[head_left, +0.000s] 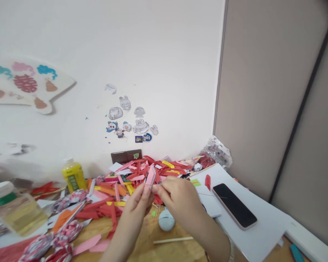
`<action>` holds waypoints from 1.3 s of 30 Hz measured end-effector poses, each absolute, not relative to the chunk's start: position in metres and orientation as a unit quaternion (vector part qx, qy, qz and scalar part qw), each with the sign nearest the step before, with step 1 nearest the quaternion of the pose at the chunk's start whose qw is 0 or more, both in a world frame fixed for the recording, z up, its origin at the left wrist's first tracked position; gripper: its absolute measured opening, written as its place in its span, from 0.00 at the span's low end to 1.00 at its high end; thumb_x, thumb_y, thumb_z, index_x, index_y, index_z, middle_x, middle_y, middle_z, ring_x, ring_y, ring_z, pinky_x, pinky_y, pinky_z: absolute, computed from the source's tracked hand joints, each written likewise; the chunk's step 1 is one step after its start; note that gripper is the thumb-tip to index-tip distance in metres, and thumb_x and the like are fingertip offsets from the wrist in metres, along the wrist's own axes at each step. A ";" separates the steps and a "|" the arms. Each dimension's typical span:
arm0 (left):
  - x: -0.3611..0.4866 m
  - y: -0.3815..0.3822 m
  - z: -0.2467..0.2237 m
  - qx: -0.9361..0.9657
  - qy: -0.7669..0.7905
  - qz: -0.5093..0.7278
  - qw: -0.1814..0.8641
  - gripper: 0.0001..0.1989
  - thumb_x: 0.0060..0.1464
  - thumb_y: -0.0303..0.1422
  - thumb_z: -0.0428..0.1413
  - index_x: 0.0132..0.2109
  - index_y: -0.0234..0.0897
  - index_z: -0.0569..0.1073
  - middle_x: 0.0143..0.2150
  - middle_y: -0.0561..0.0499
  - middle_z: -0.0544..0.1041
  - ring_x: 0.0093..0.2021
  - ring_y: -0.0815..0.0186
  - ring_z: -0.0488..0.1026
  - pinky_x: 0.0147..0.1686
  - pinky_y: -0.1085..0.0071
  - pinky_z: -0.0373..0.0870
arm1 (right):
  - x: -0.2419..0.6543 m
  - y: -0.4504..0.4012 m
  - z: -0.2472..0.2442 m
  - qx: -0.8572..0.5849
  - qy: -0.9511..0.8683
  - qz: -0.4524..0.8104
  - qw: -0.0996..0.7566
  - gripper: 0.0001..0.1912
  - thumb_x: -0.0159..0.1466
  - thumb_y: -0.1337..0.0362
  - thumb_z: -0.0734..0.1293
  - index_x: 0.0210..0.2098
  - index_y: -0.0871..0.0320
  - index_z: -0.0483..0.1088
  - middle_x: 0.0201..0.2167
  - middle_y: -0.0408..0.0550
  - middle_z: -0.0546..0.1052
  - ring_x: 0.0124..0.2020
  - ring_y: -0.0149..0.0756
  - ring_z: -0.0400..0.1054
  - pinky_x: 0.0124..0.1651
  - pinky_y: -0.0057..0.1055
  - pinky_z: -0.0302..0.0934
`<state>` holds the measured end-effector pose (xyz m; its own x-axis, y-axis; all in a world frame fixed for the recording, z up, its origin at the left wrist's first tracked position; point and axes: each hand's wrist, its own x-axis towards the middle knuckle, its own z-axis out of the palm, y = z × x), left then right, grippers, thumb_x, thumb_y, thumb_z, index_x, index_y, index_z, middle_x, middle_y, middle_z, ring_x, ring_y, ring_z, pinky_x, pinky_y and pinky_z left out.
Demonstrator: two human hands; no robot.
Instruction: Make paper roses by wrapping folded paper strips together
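Observation:
Upright between my hands is a folded pink paper piece (pixel 151 175) with a pale edge. My left hand (pixel 140 200) pinches its lower end, thumb on the front. Close against it, my right hand (pixel 177 191) has its thumb and fingers closed at the paper's lower right side; whatever lies in that pinch is hidden. Behind both hands spreads a heap of folded paper pieces (pixel 101 209) in red, pink, orange and yellow. Below the right hand sits a round pale blue object (pixel 166 220), with a thin wooden stick (pixel 173 240) lying in front of it.
A black-screened phone (pixel 235 205) lies on a white board (pixel 251 236) at right. To the left stand a yellow bottle (pixel 74 176) and a clear jar (pixel 22 214) of yellowish liquid. Twisted pink-and-white bundles (pixel 67 233) lie at front left. The wall (pixel 175 72) closes off the back.

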<state>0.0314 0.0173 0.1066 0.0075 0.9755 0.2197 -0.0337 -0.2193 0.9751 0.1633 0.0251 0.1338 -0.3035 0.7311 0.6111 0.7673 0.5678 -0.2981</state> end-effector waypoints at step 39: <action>0.020 0.010 0.116 0.704 0.452 0.440 0.328 0.14 0.57 0.43 0.47 0.36 0.38 0.70 0.33 0.50 0.73 0.36 0.60 0.68 0.40 0.69 0.66 | 0.173 0.024 0.134 -0.410 -0.831 0.085 0.366 0.13 0.63 0.66 0.62 0.23 0.59 0.67 0.24 0.41 0.74 0.27 0.28 0.64 0.29 0.25 0.47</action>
<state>0.0204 0.0096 0.1155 0.2049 0.9243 0.3221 0.3479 -0.3764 0.8587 0.1733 0.0239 0.1341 -0.3970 0.7433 0.5384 0.6193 0.6499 -0.4406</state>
